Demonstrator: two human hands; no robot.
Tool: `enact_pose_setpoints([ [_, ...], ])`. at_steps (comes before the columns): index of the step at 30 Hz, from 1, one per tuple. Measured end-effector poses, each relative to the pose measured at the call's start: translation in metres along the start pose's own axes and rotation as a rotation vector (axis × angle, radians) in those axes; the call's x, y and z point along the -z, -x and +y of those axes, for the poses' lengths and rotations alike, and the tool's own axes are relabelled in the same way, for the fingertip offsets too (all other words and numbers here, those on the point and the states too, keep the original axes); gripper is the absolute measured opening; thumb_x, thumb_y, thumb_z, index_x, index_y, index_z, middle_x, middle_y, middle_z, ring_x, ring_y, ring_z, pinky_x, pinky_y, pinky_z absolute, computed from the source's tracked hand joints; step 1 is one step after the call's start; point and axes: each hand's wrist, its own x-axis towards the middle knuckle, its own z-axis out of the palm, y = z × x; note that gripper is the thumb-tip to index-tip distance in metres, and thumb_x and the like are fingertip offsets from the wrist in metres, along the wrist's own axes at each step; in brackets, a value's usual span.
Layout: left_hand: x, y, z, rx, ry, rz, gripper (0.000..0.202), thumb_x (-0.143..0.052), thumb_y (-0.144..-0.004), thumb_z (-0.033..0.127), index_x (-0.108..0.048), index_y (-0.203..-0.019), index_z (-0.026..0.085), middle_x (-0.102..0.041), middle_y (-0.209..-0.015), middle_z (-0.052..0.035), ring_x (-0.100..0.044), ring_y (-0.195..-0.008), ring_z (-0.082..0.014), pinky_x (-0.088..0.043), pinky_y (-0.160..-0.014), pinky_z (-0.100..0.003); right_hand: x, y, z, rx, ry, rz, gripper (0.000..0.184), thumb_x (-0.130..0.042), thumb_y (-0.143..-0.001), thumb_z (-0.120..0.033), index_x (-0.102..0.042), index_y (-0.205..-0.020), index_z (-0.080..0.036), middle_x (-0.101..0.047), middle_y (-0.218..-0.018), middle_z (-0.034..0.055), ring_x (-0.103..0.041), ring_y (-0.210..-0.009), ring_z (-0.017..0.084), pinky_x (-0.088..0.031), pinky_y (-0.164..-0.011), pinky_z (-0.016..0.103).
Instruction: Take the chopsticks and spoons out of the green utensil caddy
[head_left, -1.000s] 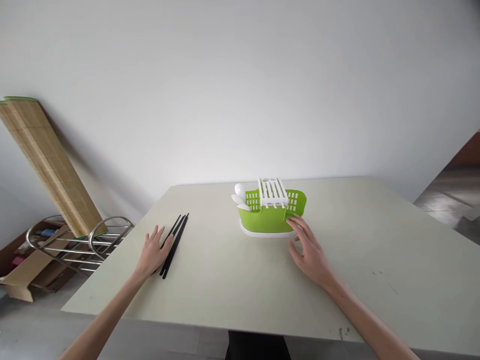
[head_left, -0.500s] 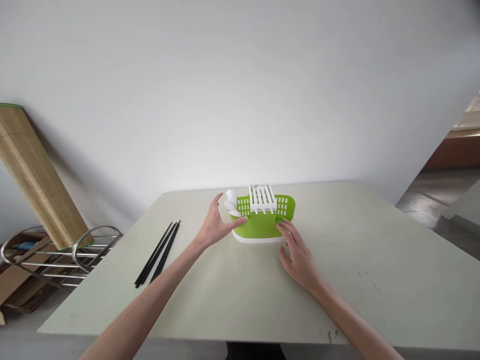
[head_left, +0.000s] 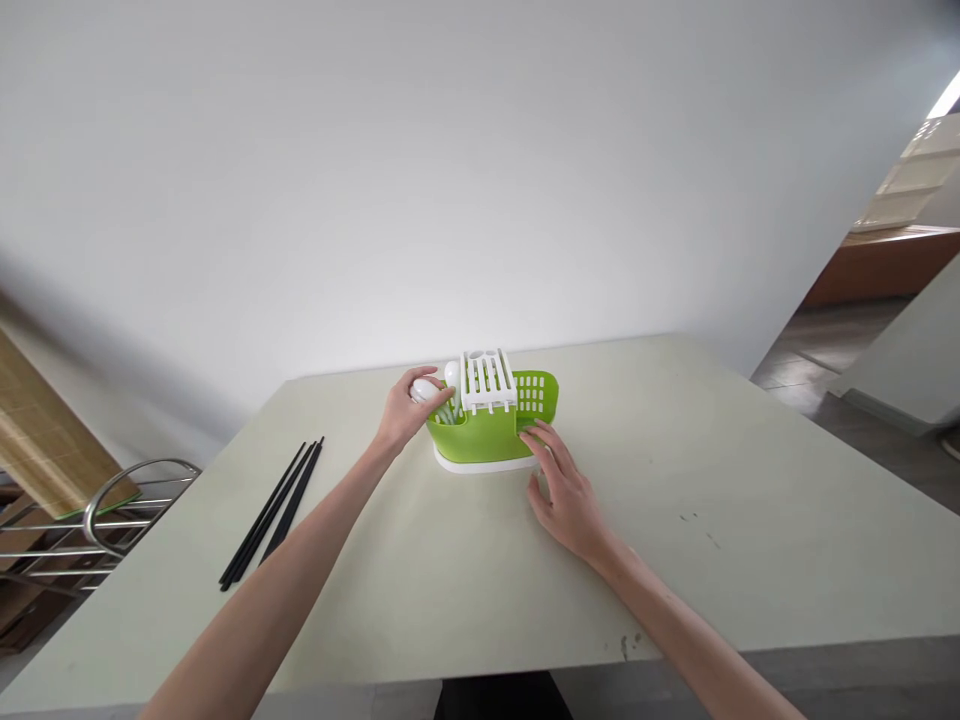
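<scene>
A green plastic cutlery holder (head_left: 487,435) with a white slotted insert (head_left: 487,380) and white base stands mid-table. White spoons (head_left: 451,377) stick up from its left compartment. My left hand (head_left: 411,404) is at that left end, fingers closed round the bowl of one white spoon. My right hand (head_left: 564,489) rests on the table at the holder's right front, fingertips against its green wall, fingers apart. Several black chopsticks (head_left: 272,512) lie loose on the table to the left, away from both hands.
The pale table (head_left: 720,520) ends at a near edge just below my forearms. Left of it on the floor stand a metal wire rack (head_left: 71,530) and a rolled bamboo mat (head_left: 37,440). A doorway opens at the far right.
My left hand left the chopsticks, crossed right to the holder's left end and closed on a white spoon. My right hand stayed against the holder. The view swung right.
</scene>
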Motion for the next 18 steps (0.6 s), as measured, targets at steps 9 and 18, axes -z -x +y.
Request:
enact_pose_setpoints([
  [9, 0.013, -0.014, 0.011, -0.294, -0.492, -0.072, 0.042, -0.058, -0.096, 0.059, -0.077, -0.094, 0.022, -0.078, -0.097, -0.0077, -0.064, -0.103, -0.0270, -0.048, -0.084, -0.034, 0.001, -0.001, 0.000, 0.005, -0.011, 0.002, 0.073, -0.040, -0.097, -0.008, -0.029, -0.165, -0.033, -0.045, -0.160, 0.0101, -0.031, -0.159, 0.027, -0.054, -0.114, 0.047],
  [18, 0.029, -0.009, 0.025, -0.517, -0.916, -0.185, 0.047, -0.037, -0.105, 0.044, -0.070, -0.082, 0.021, -0.075, -0.090, -0.0076, -0.060, -0.067, -0.0179, -0.029, -0.056, -0.031, 0.005, -0.002, 0.000, 0.001, -0.036, -0.008, 0.070, -0.042, -0.098, -0.008, -0.032, -0.163, -0.033, -0.045, -0.160, 0.0101, -0.031, -0.159, 0.028, -0.062, -0.102, 0.042],
])
